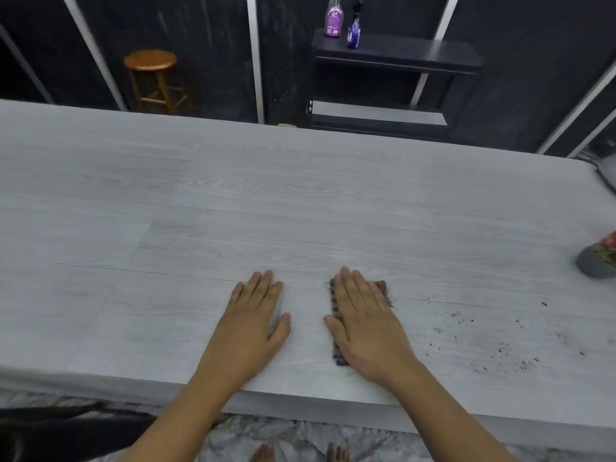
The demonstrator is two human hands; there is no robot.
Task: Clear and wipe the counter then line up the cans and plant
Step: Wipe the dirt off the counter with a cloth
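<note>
The counter [300, 195] looks cleared; wiping is underway. The right hand [366, 325], fingers together, presses a cloth [336, 356] flat (left hand [253, 325] likewise flat, empty). Crumbs [500, 348] remain; lining-up seems undone.

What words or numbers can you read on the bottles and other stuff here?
None can be read.
Purple bottle on the dark shelf: it has a label with pale marks, too blurred to read.
Blue bottle beside it: white marks, too blurred to read.
Red and green object at the counter's right edge: printed colours, cut off, no letters legible.
Cloth under the right hand: no writing.
</note>
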